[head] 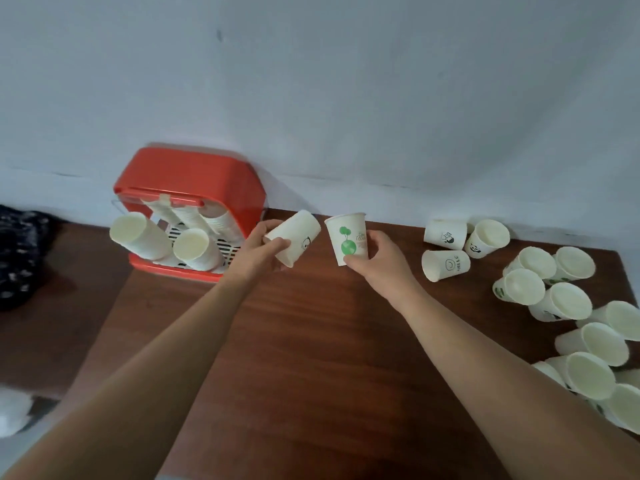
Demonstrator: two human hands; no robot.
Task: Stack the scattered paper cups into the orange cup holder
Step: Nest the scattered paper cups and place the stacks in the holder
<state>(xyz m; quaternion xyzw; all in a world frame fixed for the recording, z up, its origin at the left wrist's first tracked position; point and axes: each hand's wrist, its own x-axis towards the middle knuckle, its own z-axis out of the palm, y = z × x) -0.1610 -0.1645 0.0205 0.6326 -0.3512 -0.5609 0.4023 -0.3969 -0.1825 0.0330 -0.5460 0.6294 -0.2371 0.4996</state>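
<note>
left hand fingers curled around panda cup, right hand fingers pinching tree cup

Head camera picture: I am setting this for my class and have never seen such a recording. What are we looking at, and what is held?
One camera, worn on the person's head, looks forward and down. There is no machine: the two grips are bare hands. The left grip holds a tilted panda cup. The right grip holds an upright green-tree cup near its base. On the brown table the orange cup holder stands against the wall, with stacked cups poking out. Many loose cups lie to the right.
</note>
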